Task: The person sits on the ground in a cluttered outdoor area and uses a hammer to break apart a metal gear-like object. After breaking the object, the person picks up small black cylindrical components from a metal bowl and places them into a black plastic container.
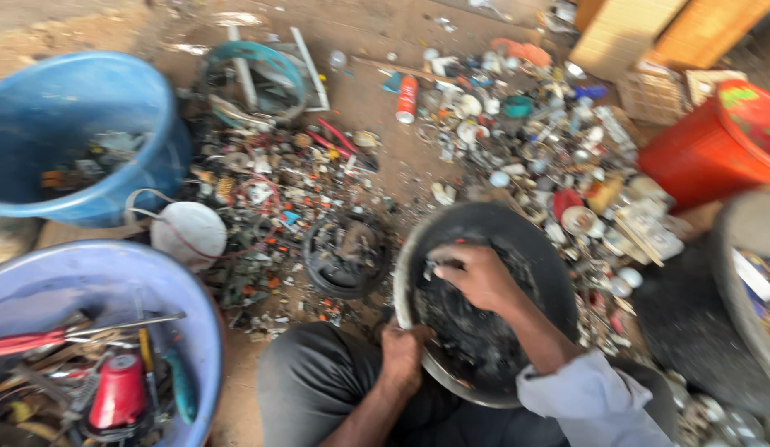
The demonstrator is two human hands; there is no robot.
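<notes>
A bare dirt floor point(377, 99) is strewn with small scrap: bits of wire, caps, plastic and metal pieces. A person sits on it with a round, dark metal pan point(484, 298) tilted against the lap. The left hand point(404, 354) is closed around the pan's near rim, gripping it. The right hand point(472, 273) is inside the pan with fingers curled over dark debris (whether it pinches a piece is too blurred to tell). A large blue plastic bucket point(79, 136) stands at far left, a lilac plastic basin point(37, 285) of tools lies nearer, and a red plastic bucket point(700, 153) sits right.
</notes>
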